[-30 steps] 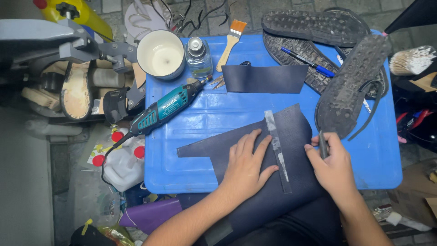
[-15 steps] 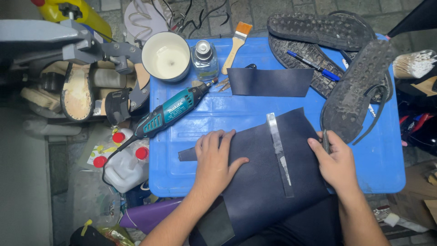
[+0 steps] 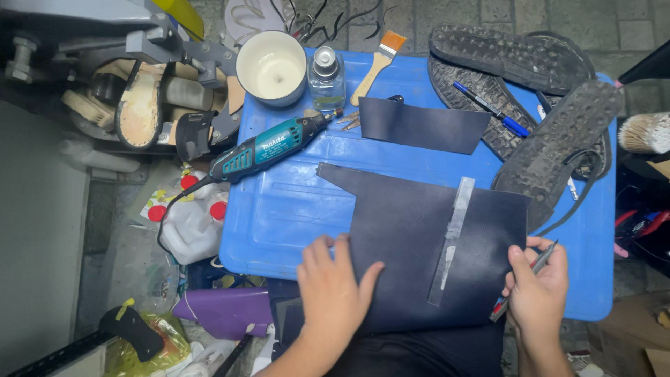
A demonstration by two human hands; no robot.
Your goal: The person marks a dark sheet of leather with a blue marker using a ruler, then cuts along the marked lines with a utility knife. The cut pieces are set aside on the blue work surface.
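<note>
Head view shows your left hand [image 3: 333, 290] pressing flat, fingers spread, on the near left edge of the large dark leather sheet [image 3: 419, 244] that lies across the blue table [image 3: 279, 209] and hangs over its near edge toward you. Your right hand [image 3: 539, 286] rests at the sheet's right edge, fingers pinching a thin grey marking tool [image 3: 525, 279]. A narrow silvery strip [image 3: 452, 241] lies slanted on the sheet, apart from both hands. The sheet looks laid out and held down, with one stepped notch already shaped at its far left; I cannot make out any fresh line or cut beside the strip, so the marking along it seems not yet done.

Around it: a smaller dark leather piece [image 3: 422, 126] lies farther back, a teal rotary tool [image 3: 269, 150] sits to the left, and a white cup [image 3: 272, 66], a small glass bottle [image 3: 326, 77] and a brush [image 3: 377, 66] stand along the far edge. Black rubber soles [image 3: 551, 150] crowd the right corner, just beside the sheet, and a blue pen [image 3: 488, 108] lies on them.
</note>
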